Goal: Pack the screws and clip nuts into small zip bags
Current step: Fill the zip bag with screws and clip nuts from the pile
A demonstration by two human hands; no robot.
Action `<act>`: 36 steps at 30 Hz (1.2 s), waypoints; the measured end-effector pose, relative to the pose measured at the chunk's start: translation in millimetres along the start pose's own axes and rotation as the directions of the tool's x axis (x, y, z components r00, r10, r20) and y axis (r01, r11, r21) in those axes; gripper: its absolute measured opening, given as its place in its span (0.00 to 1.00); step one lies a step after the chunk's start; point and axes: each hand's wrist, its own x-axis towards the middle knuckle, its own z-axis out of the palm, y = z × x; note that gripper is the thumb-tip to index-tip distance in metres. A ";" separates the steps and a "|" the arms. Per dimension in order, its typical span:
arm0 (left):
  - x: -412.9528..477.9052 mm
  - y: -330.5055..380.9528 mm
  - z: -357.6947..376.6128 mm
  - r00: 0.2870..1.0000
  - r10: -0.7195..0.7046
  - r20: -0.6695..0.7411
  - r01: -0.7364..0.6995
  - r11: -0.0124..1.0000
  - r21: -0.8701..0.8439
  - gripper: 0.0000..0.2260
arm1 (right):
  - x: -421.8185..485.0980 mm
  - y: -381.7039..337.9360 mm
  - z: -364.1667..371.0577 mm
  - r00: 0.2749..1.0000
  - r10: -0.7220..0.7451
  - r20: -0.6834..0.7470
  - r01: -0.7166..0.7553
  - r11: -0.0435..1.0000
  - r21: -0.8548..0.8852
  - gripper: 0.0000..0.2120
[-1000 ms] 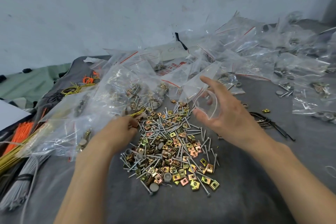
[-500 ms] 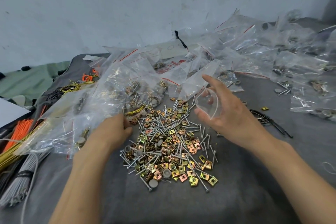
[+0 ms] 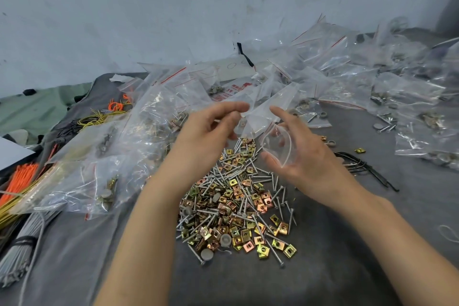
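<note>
Near red-printed packet [image 3: 234, 90], right hand [image 3: 306, 163] holds zip bag [image 3: 278, 148] (left hand [image 3: 206, 136]: cannot tell).

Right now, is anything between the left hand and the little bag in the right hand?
Nothing visible. The left hand hangs above the pile of screws and clip nuts, beside the small zip bag held open in the right hand; the gap between them is free.

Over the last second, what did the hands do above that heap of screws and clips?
The left hand lifted off the left edge of the pile of screws and clip nuts and swung up toward the small zip bag. Whether it pinches anything is too blurred to tell. The right hand kept holding that bag open, barely moving; the pile and the filled bags stayed put.
</note>
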 end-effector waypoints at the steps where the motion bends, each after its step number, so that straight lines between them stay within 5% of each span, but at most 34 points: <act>1: 1.6 1.6 5.3 1.000 -0.003 0.026 0.003 1.000 -0.018 0.12 | 0.2 0.1 0.4 1.000 -0.003 -0.003 0.003 1.000 0.003 0.40; 11: 12.0 12.1 32.4 0.998 0.039 0.046 -0.042 0.996 0.073 0.03 | 1.1 2.0 -2.4 0.999 -0.004 -0.036 0.006 0.998 0.059 0.38; 23: 8.3 23.8 38.4 0.981 0.140 0.136 -0.171 0.952 0.252 0.09 | 2.9 7.7 -3.7 0.997 -0.001 -0.075 0.009 0.994 0.107 0.38; 36: -19.0 1.1 3.3 0.972 0.015 0.232 -0.106 0.917 0.385 0.09 | -0.9 7.6 -6.0 0.998 0.039 -0.046 -0.034 0.994 0.103 0.37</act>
